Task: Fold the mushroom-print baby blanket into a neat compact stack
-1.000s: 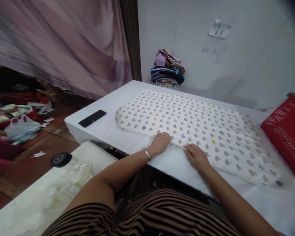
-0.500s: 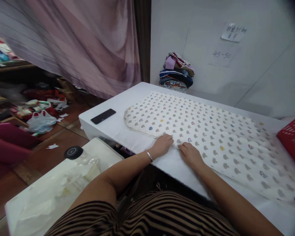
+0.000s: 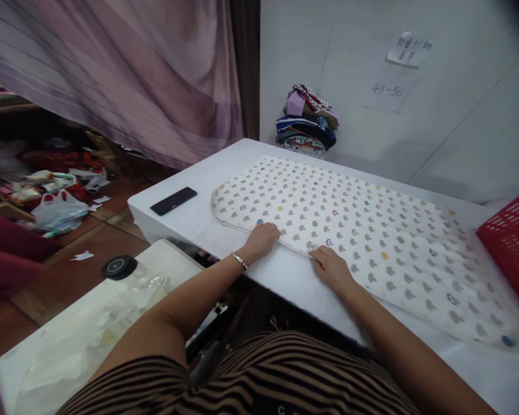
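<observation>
A white cloth (image 3: 363, 213) printed with grey and coloured mushroom-like shapes lies spread on the white table (image 3: 225, 167), its left end rounded. My left hand (image 3: 262, 239) is closed on its near edge, fingers over the top and thumb side hidden. Farther right along the same edge, my right hand (image 3: 331, 266) pinches the cloth between thumb and fingers. A short stretch of the edge shows between the two hands.
A black phone (image 3: 173, 201) lies on the table's left end. Folded clothes (image 3: 307, 124) are stacked at the back, and a red plastic basket (image 3: 512, 236) stands right. A lower white stand (image 3: 164, 253) holds a black-lidded jar (image 3: 119, 267) and clear plastic.
My left hand has slid left along the cloth's near edge, widening the gap between the hands. My right hand stays at about the same spot on the cloth. The view has shifted slightly.
</observation>
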Demonstrator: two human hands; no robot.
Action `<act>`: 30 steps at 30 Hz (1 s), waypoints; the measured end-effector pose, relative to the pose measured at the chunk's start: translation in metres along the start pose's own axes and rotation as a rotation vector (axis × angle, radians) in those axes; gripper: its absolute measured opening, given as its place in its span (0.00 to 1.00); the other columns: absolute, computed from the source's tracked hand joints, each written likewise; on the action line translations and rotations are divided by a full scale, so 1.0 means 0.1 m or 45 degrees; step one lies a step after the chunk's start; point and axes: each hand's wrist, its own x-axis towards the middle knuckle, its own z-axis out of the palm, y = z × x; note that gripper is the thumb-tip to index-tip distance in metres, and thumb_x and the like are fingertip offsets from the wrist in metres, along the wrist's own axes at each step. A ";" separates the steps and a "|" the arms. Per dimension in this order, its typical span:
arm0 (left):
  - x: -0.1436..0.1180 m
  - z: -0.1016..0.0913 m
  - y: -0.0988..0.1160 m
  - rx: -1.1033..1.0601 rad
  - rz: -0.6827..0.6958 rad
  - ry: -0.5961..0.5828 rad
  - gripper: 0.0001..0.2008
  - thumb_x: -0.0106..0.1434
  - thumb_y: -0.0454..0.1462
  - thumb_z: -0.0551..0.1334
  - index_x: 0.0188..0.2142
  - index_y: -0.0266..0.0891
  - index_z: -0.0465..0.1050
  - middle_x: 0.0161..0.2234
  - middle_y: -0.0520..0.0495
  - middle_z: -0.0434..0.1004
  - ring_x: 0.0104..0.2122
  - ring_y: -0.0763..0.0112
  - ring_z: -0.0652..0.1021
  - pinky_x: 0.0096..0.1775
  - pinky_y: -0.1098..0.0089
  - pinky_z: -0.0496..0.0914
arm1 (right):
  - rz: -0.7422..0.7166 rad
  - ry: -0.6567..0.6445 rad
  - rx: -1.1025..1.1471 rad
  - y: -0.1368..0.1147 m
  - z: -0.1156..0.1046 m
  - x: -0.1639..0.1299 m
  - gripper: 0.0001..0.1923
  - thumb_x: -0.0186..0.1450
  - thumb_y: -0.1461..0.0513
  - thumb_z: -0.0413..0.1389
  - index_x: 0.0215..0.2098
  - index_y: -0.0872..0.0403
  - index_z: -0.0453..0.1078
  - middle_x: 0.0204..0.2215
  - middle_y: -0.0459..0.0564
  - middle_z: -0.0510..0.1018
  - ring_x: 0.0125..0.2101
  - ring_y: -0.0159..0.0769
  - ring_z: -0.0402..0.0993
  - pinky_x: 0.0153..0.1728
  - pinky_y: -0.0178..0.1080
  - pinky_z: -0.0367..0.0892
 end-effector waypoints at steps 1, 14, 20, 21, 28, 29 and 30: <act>-0.01 -0.01 -0.02 -0.018 -0.001 0.000 0.11 0.57 0.25 0.51 0.32 0.38 0.69 0.35 0.44 0.72 0.37 0.64 0.70 0.40 0.62 0.65 | -0.004 -0.005 -0.018 -0.01 -0.01 0.00 0.15 0.66 0.63 0.46 0.46 0.50 0.70 0.39 0.51 0.72 0.42 0.37 0.66 0.40 0.37 0.63; -0.13 -0.08 -0.28 -0.319 0.103 0.051 0.09 0.63 0.34 0.54 0.38 0.40 0.73 0.41 0.45 0.73 0.43 0.69 0.71 0.45 0.67 0.67 | -0.025 -0.053 -0.034 -0.13 -0.04 0.11 0.14 0.69 0.59 0.44 0.42 0.49 0.71 0.37 0.49 0.72 0.41 0.35 0.67 0.37 0.35 0.63; -0.07 -0.11 -0.24 -0.239 0.146 -0.063 0.11 0.65 0.35 0.53 0.34 0.42 0.75 0.37 0.46 0.73 0.39 0.69 0.71 0.42 0.69 0.66 | 0.004 -0.048 -0.044 -0.15 0.01 0.18 0.13 0.68 0.61 0.45 0.41 0.49 0.72 0.37 0.49 0.73 0.41 0.36 0.68 0.35 0.35 0.62; -0.06 -0.11 -0.24 -0.243 0.146 -0.060 0.12 0.65 0.36 0.52 0.34 0.42 0.75 0.37 0.47 0.73 0.39 0.69 0.71 0.42 0.69 0.66 | 0.015 -0.048 -0.022 -0.15 0.01 0.19 0.13 0.68 0.62 0.45 0.41 0.49 0.72 0.37 0.49 0.73 0.40 0.35 0.68 0.35 0.35 0.62; -0.07 -0.07 -0.27 -0.251 0.184 0.005 0.13 0.67 0.36 0.49 0.33 0.39 0.72 0.37 0.46 0.72 0.39 0.69 0.70 0.43 0.69 0.64 | 0.019 -0.039 -0.007 -0.13 0.02 0.18 0.13 0.68 0.63 0.45 0.39 0.51 0.71 0.38 0.49 0.74 0.39 0.34 0.68 0.35 0.34 0.62; -0.08 -0.07 -0.28 -0.255 0.200 0.010 0.14 0.67 0.36 0.49 0.33 0.39 0.72 0.37 0.46 0.72 0.39 0.69 0.70 0.43 0.68 0.64 | -0.002 -0.037 -0.029 -0.13 0.03 0.18 0.13 0.68 0.63 0.44 0.39 0.51 0.71 0.38 0.50 0.74 0.40 0.35 0.68 0.36 0.35 0.62; -0.09 -0.06 -0.28 -0.258 0.213 0.013 0.14 0.67 0.36 0.49 0.33 0.39 0.72 0.37 0.46 0.72 0.40 0.69 0.70 0.43 0.68 0.64 | -0.026 -0.035 -0.049 -0.13 0.03 0.17 0.13 0.68 0.63 0.44 0.40 0.52 0.71 0.39 0.50 0.73 0.40 0.35 0.68 0.36 0.35 0.62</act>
